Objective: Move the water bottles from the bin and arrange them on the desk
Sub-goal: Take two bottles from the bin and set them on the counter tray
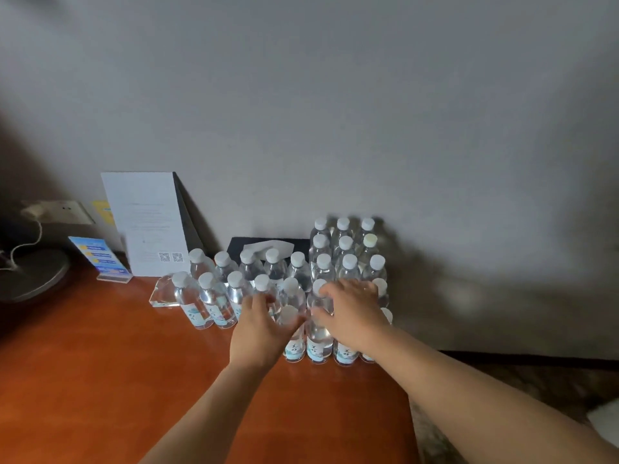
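We find the water bottles (214,296) standing massed at the desk's (100,380) far right. The left hand (259,329) half-closes around one bottle (290,321); the right hand (351,313) lies spread over neighbouring caps. Full, smooth, weighty: grip mid-body.

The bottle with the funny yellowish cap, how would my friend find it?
Look at the tight block of water bottles standing on the desk by the wall, right of the black tissue box. Go to its right-hand column, second bottle from the wall. Its cap looks yellowish; every neighbour's is white.
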